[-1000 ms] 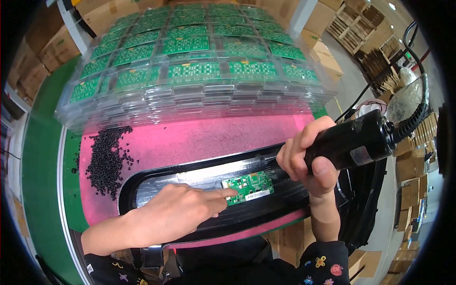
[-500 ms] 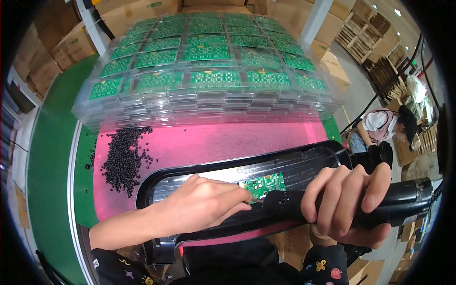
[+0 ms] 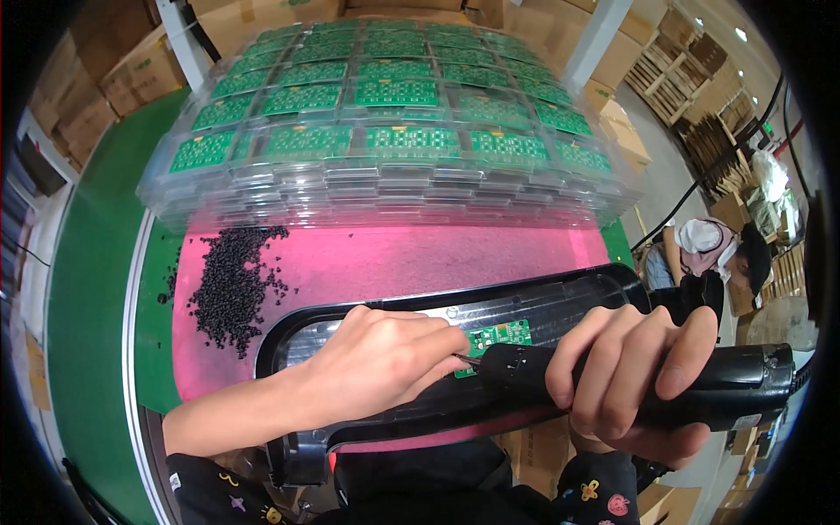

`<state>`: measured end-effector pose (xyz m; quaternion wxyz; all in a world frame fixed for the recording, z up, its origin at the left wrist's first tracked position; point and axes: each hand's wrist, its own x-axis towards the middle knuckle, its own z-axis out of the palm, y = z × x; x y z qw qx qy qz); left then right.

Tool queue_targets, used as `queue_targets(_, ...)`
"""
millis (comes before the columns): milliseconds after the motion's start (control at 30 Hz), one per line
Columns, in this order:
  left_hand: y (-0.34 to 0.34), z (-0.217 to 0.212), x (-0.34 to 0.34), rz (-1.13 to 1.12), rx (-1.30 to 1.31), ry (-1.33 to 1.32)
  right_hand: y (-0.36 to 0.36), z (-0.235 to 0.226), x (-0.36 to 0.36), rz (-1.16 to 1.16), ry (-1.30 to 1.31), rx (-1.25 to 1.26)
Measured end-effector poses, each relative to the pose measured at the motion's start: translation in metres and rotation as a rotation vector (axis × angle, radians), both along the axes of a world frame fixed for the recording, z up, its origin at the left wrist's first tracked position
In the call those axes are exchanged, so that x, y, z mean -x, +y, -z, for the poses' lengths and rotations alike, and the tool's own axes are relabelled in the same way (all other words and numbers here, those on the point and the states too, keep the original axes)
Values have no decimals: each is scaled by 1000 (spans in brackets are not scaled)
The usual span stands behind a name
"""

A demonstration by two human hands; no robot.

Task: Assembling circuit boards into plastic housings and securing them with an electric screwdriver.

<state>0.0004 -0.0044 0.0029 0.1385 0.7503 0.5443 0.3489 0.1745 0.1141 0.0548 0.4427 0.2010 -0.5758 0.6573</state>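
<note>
Screwdriver [image 3: 647, 389] in right hand [image 3: 626, 376], crowding left hand [image 3: 376, 363].

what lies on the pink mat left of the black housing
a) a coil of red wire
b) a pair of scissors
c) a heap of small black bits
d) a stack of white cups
c: a heap of small black bits lies on the pink mat, left of the black housing.

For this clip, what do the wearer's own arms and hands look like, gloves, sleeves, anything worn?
Both hands are bare, with no gloves, rings or watch visible. The left hand has a bare forearm. At the right hand the wrist meets a dark sleeve printed with small colourful cartoon shapes; the same dark printed fabric shows at lower left.
</note>
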Motion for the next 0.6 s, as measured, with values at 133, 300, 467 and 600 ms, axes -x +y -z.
queue_targets(133, 1, 1, 1, 2, -6, 27, -1, 1, 6, 3, -12, -45)
queue_targets(300, 2, 1, 0, 13, -12, 64, 1, 0, 5, -37, -85, -15)
queue_targets(467, -1, 0, 0, -47, -65, 40, -6, 3, 3, 110, -284, 98)
queue_targets(600, -1, 3, 2, -135, -30, 7, -4, 16, 11, 204, -324, 128)
